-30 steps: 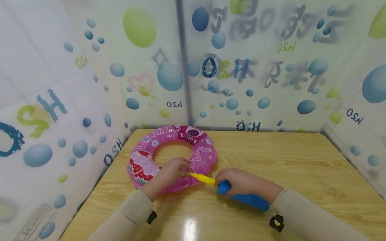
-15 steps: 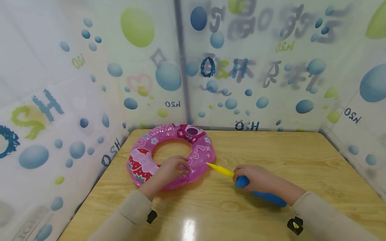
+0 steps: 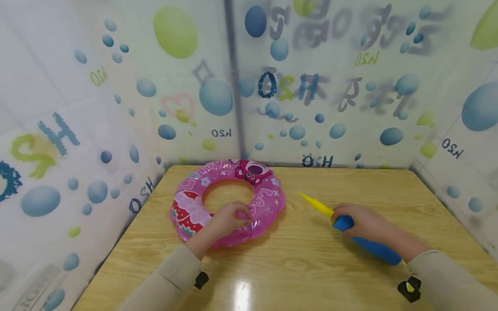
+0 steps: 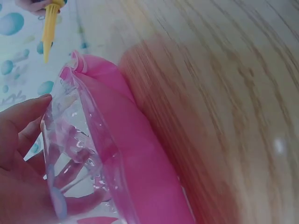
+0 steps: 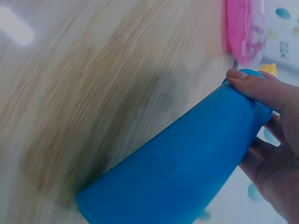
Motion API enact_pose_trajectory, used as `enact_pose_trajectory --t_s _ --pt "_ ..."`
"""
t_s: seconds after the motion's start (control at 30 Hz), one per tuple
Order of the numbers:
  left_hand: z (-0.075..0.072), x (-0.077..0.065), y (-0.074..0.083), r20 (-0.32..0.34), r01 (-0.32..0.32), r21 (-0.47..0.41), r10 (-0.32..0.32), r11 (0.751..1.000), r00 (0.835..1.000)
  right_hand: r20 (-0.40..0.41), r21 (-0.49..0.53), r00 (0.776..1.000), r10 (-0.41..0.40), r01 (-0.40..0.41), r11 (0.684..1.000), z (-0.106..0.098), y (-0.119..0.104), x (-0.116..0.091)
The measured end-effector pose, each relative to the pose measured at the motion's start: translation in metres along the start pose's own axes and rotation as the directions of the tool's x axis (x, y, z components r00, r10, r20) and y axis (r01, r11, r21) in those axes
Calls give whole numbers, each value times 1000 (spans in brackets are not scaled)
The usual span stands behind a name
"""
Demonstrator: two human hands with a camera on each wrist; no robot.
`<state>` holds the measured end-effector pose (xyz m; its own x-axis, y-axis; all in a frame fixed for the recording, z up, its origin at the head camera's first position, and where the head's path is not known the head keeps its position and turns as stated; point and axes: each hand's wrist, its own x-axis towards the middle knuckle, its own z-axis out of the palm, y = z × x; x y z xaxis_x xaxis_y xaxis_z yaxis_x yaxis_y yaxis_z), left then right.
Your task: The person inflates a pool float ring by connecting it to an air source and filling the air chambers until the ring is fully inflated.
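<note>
A pink inflatable swim ring (image 3: pixel 268 211) with strawberry and cartoon prints lies at the left of the wooden table. My left hand (image 3: pixel 229 220) is at its near right side, thumb and fingers bent in a pinch on the clear plastic; the exact spot between the fingertips is hidden. Clear film and the pink side fill much of the left wrist view. To the right, my right hand (image 3: pixel 362 222) grips a blue hand pump (image 3: pixel 375 250) near its yellow nozzle (image 3: pixel 317 205). The nozzle points up and left, apart from the ring. The blue body (image 5: pixel 173 154) slants above the table.
Behind the table (image 3: pixel 350 190) hangs a pale curtain (image 3: pixel 334 108) printed with blue and green bubbles, and it continues along both sides. A dark camera strap piece shows at each wrist. Light glares off the near edge of the tabletop.
The pump's nozzle has come away from the ring's near right side. My right hand has carried the pump to the right. My left hand stays at the ring, which has shifted slightly right.
</note>
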<state>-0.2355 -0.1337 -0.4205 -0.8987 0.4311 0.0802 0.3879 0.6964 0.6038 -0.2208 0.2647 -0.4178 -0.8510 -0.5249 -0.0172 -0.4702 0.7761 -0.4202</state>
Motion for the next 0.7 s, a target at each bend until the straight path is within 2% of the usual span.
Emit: enact_pose_trajectory --t_s 0.37,0.57,0.7 --pt "15 7 14 42 -41 -45 43 998 998 -47 -17 998 36 -37 999 -15 38 -26" --pt "21 11 27 89 -39 -41 42 998 995 -24 -15 998 53 -54 998 -19 53 -34" --pt "25 15 31 117 -71 -56 77 996 990 -9 -9 997 72 -72 997 -21 60 -37"
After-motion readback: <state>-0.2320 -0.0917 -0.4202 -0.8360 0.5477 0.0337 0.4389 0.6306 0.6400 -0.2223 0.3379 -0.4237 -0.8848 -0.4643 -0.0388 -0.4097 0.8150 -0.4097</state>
